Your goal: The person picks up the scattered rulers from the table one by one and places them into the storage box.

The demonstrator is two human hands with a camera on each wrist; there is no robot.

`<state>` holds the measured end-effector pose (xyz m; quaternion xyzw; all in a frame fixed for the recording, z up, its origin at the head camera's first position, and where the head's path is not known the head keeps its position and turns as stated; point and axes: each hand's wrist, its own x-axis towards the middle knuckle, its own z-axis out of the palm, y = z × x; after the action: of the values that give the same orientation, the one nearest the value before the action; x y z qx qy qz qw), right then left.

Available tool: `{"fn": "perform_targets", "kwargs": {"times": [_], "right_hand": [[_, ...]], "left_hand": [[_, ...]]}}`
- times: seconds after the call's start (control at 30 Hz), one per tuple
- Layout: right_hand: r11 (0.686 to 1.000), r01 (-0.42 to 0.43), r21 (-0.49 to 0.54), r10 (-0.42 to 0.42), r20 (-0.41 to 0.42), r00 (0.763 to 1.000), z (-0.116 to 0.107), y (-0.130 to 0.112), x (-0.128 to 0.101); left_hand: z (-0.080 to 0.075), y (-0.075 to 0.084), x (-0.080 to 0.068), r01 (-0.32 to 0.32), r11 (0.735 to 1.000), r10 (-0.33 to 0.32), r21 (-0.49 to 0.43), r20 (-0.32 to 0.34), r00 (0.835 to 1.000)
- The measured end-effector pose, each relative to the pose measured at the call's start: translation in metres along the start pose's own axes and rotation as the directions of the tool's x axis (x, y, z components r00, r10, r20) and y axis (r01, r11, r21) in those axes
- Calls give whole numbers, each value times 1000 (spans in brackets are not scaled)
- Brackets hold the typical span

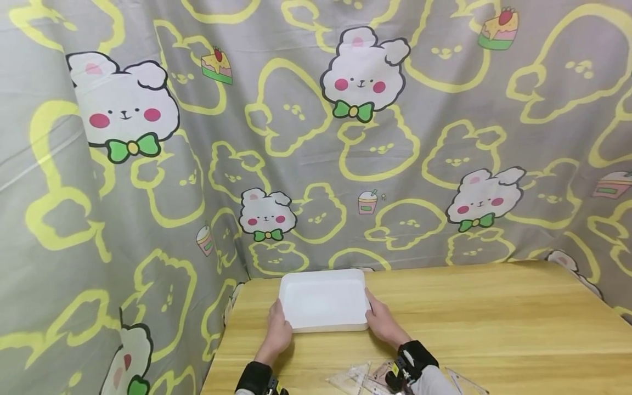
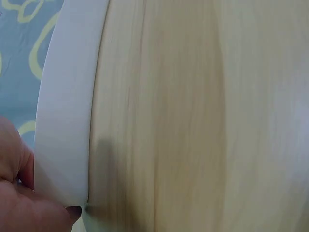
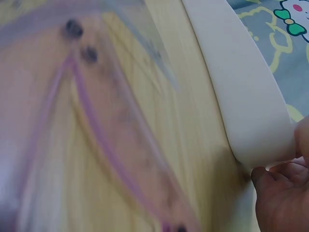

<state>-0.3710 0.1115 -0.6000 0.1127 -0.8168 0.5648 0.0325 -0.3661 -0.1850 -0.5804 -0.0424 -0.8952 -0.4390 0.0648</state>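
Note:
A white rectangular tray with rounded corners sits at the back left of the wooden table, and nothing shows inside it. My left hand grips its left end near the front corner, and my right hand grips the right end. In the left wrist view, the left hand pinches a corner of the tray, with a fingertip at the lower edge. On the other side, the right hand holds a corner of the tray in the same way. Some fingers are hidden behind the tray.
Several clear set squares lie at the table's front edge, partly under the right wrist. Another clear triangular piece lies to the right of that wrist. A patterned curtain hangs behind and left of the wooden table.

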Motion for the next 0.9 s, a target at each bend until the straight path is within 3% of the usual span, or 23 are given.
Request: {"fn": "perform_targets", "kwargs": {"times": [0.63, 0.9], "right_hand": [[998, -60, -35, 61, 30, 998, -50, 16, -17], [997, -54, -50, 55, 13, 998, -70, 25, -23]], "left_hand": [[47, 29, -5, -19, 999, 17, -37, -42, 999], [63, 42, -7, -25, 999, 24, -46, -31, 999]]}}
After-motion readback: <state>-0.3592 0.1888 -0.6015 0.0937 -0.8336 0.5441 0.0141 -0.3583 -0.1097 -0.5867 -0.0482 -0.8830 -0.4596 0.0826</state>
